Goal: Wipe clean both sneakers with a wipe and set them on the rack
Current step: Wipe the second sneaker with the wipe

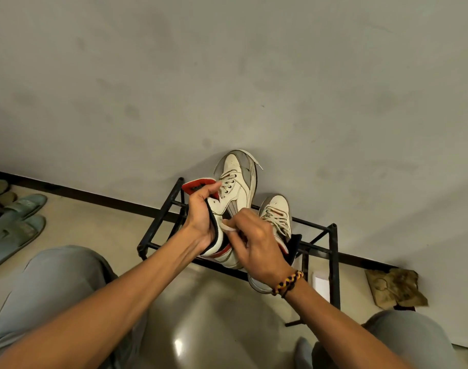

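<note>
The left hand (201, 217) holds one white high-top sneaker (234, 198) up in front of the wall, its grip clenched around the collar, with the thumb and fingers curled over the red-and-black padded tongue and ankle edge. The sneaker's toe points up and away, laces facing the camera. The right hand (256, 241) grasps a small white wipe (228, 227) pinched between thumb and fingers and presses it against the side of the held sneaker near the ankle. A braided bracelet (287, 283) circles the right wrist.

The second sneaker (276, 217) rests on the top bars of the black metal rack (334, 251), toe toward the wall, just beside and partly behind the right hand. The rack stands against the wall on a pale floor.

At the far left, a pair of green slippers (17, 225) lies on the floor. To the right of the rack, a crumpled brownish cloth (395, 288) lies by the baseboard. The person's grey trouser knees fill the lower corners.
</note>
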